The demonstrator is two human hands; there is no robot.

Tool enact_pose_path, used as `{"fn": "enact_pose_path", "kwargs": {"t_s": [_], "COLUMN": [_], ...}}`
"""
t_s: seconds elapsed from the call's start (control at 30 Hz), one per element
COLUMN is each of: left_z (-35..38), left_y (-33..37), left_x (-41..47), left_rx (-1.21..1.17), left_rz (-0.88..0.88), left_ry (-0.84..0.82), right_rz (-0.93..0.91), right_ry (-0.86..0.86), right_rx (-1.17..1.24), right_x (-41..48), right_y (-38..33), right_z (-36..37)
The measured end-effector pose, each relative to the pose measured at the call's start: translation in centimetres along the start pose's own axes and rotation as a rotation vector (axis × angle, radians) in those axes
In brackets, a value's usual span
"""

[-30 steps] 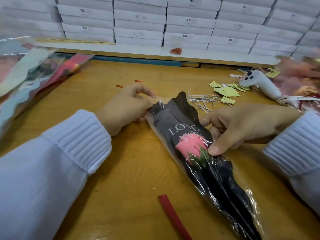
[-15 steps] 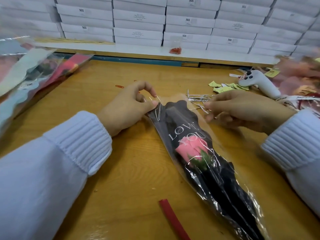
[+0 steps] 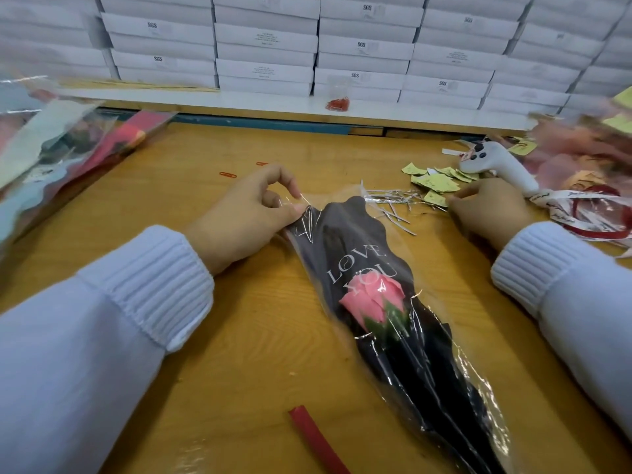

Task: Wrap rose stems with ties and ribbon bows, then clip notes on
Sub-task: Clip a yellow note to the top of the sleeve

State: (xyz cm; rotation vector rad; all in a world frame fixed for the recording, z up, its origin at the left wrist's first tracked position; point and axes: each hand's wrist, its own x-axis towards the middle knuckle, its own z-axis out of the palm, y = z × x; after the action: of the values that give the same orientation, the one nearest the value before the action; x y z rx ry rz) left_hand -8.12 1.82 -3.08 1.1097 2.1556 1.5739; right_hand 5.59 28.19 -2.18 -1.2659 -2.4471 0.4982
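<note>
A pink rose point(image 3: 374, 299) lies in a black "LOVE YOU" sleeve point(image 3: 359, 254) under clear plastic, slanting from the table's middle to the lower right. My left hand point(image 3: 246, 217) pinches the clear plastic at the sleeve's top left corner. My right hand point(image 3: 485, 213) rests to the right of the sleeve, its fingertips at the yellow notes point(image 3: 436, 183); whether it holds one I cannot tell. A heap of silver twist ties point(image 3: 390, 200) lies between my hands. White printed ribbon with red ribbon point(image 3: 588, 213) sits at the far right.
A white handheld tool point(image 3: 496, 162) lies behind the notes. Wrapped flowers point(image 3: 61, 155) are piled at the left, more at the right edge. Two red paper clips point(image 3: 227, 174) lie on the wooden table point(image 3: 239, 371). A red strip point(image 3: 318, 439) lies near the front. White boxes point(image 3: 266, 39) are stacked behind.
My right hand has left the sleeve near the rose and moved right and away, past the twist ties to the yellow notes. My left hand stays pinched on the sleeve's top corner.
</note>
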Motion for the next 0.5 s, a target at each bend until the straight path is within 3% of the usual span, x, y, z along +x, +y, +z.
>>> {"fn": "enact_pose_path", "kwargs": {"t_s": [0.27,0.5], "left_z": [0.1,0.5], "left_y": [-0.1,-0.1], "left_x": [0.1,0.2], "left_rx": [0.010,0.041], "left_rz": [-0.024,-0.001], "left_ry": [-0.017,0.001], "right_rz": [0.041,0.081], "right_ry": [-0.043,0.066], "right_rx": [0.097,0.196], "right_x": [0.2,0.5], "right_y": [-1.1,-0.9], "right_z": [0.2,0.5]}}
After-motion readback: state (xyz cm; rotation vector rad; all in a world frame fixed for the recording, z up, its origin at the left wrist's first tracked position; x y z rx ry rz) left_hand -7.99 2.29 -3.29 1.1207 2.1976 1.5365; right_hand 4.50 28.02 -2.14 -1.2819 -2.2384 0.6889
